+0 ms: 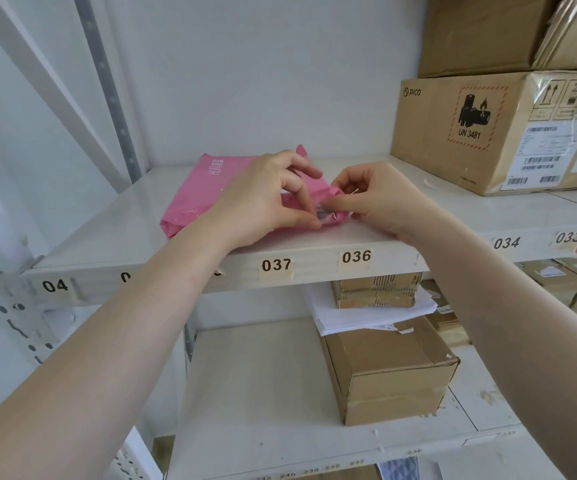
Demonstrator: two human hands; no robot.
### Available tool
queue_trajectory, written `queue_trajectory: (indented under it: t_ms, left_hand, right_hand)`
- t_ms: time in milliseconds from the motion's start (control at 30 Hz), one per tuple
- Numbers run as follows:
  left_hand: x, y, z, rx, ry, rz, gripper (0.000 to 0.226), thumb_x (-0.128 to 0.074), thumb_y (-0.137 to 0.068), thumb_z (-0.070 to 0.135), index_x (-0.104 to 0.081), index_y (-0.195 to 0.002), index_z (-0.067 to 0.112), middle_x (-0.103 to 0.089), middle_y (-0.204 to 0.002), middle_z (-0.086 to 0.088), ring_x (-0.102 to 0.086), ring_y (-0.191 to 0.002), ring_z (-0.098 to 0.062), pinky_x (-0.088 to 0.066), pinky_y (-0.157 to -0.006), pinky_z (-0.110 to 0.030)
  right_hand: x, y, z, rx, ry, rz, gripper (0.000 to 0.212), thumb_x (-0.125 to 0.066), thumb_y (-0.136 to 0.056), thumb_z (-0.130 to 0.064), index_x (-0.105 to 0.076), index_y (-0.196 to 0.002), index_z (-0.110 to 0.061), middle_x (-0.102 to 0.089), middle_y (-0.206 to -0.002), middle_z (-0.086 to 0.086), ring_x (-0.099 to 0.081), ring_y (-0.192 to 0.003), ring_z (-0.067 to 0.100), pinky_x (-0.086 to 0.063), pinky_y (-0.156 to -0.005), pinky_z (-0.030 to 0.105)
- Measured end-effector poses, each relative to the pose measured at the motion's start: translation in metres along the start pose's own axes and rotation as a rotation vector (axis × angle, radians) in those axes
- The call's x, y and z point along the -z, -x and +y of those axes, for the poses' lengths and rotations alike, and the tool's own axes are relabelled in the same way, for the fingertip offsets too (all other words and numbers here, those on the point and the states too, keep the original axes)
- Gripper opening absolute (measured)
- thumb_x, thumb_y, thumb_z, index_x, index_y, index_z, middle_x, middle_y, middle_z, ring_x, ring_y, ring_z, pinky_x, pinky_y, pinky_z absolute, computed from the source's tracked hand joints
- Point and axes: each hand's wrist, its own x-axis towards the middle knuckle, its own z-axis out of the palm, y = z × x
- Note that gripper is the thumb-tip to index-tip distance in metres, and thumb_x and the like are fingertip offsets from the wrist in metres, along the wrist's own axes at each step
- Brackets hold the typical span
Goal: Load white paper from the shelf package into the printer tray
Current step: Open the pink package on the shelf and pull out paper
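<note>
Pink package [207, 192] on shelf [107, 223], both hands pinching its crumpled end, contents hidden, left hand [266, 199], right hand [380, 199]

package [210, 188] on shelf [113, 230], box [481, 133] right

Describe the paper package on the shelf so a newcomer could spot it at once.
Find the white metal shelf whose front edge carries the number labels 037 and 036. Just behind those labels lies a flat pink package, with the left hand and right hand pinching its near end. It is the only pink, soft-wrapped item; its neighbours are brown cardboard boxes.
</note>
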Motion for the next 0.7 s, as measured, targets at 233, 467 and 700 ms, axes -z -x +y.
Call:
queue_trajectory:
  t_ms: [233,467,700]
  left_hand:
    - [-0.002,0.005,-0.001,0.04,-0.008,-0.024,0.017,-0.081,-0.065,0.04,-0.071,-0.072,0.029,-0.065,-0.106,0.011,-0.058,-0.101,-0.008,-0.046,-0.088,-0.034]
    - [0.002,0.008,-0.002,0.093,-0.019,0.05,0.022,-0.082,-0.067,0.024,-0.063,-0.079,0.025,-0.063,-0.08,0.023,-0.054,-0.076,0.003,-0.043,-0.07,-0.021]
    - [0.036,0.02,-0.016,0.104,-0.023,0.184,0.033,-0.077,-0.07,0.007,-0.05,-0.071,0.026,-0.071,-0.082,0.011,-0.064,-0.067,-0.001,-0.05,-0.065,-0.018]
  right_hand:
    - [0.001,0.009,-0.003,0.017,-0.015,0.05,0.02,-0.078,-0.07,-0.012,-0.069,-0.088,-0.01,-0.065,-0.074,0.004,-0.056,-0.066,0.012,-0.043,-0.06,0.02]
    - [-0.006,0.016,0.0,0.077,0.105,0.1,0.027,-0.08,-0.063,-0.006,-0.067,-0.086,-0.011,-0.065,-0.076,-0.003,-0.054,-0.055,0.004,-0.044,-0.052,0.016]
    - [-0.024,0.007,-0.019,0.218,0.272,0.141,0.022,-0.08,-0.062,-0.029,-0.069,-0.081,-0.026,-0.067,-0.078,-0.012,-0.058,-0.077,0.008,-0.041,-0.063,0.015]
